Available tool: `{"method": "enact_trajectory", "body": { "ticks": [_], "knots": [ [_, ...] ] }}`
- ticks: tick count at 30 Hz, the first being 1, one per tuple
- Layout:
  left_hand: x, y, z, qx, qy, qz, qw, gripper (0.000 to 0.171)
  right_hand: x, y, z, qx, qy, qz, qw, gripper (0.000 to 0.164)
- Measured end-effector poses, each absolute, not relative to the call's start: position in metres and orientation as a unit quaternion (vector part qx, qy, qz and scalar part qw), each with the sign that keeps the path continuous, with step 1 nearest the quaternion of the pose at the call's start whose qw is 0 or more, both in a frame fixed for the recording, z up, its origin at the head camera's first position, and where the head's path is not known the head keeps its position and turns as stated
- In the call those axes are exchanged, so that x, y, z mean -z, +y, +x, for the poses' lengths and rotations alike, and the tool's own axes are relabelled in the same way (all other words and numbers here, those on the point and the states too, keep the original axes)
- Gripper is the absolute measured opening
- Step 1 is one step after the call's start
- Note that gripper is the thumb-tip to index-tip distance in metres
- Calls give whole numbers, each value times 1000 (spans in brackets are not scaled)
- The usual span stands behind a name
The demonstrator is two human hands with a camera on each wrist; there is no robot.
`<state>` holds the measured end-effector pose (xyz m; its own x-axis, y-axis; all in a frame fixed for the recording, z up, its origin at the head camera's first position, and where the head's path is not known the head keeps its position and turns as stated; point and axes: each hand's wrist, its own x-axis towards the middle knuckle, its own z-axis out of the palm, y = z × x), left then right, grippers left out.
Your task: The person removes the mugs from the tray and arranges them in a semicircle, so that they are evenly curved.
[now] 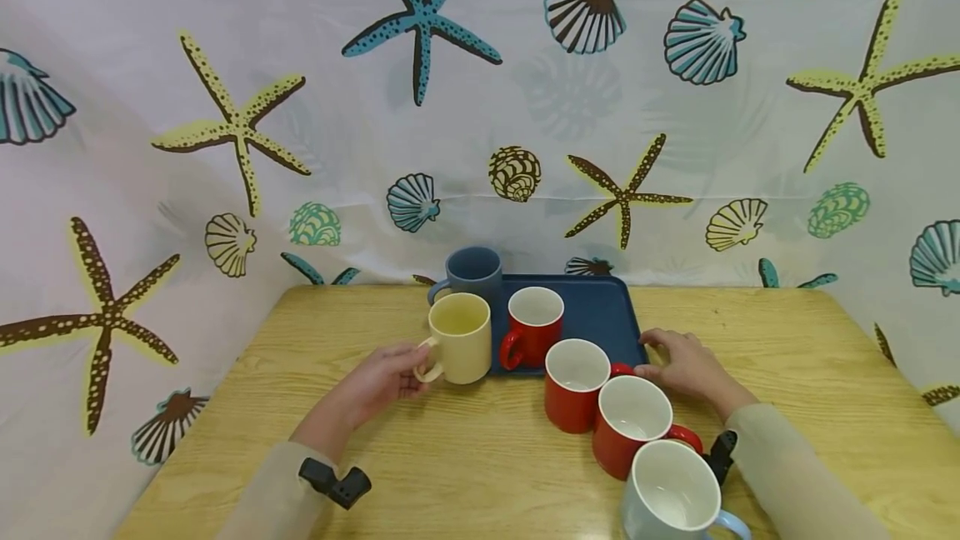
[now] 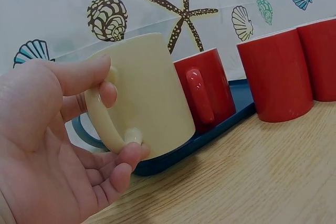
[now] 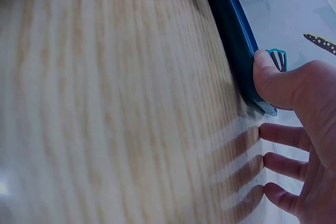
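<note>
My left hand (image 1: pixel 390 373) grips a cream-yellow mug (image 1: pixel 467 348) by its handle, the thumb on top and fingers through and under the loop. The mug is upright at the front left of a dark blue tray (image 1: pixel 600 319). A blue-grey mug (image 1: pixel 474 265) stands behind it, and a red mug (image 1: pixel 536 332) stands on the tray to its right. My right hand (image 1: pixel 686 365) is at the tray's front right corner. In the right wrist view its thumb (image 3: pixel 275 85) touches the tray edge, while the other fingers reach the wooden table, spread apart.
Two more red mugs (image 1: pixel 573 394) (image 1: pixel 626 432) stand in front of the tray, handles toward my right arm. A light blue mug (image 1: pixel 667 490) is nearest me, close to the right wrist. A patterned curtain (image 1: pixel 480 123) hangs behind the wooden table (image 1: pixel 450 473).
</note>
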<state>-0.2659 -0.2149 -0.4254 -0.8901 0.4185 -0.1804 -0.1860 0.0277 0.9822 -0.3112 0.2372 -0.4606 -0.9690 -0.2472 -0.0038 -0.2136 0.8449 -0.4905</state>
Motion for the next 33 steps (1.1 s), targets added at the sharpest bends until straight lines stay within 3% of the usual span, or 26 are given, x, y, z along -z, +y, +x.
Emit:
{"method": "enact_trajectory", "body": {
  "ticks": [23, 33],
  "knots": [
    [431, -212, -233, -676, 696, 127, 206, 25, 457, 236, -312, 249, 959, -126, 37, 65],
    [441, -208, -226, -671, 679, 151, 256, 20, 456, 235, -310, 249, 960, -121, 44, 65]
  ]
}}
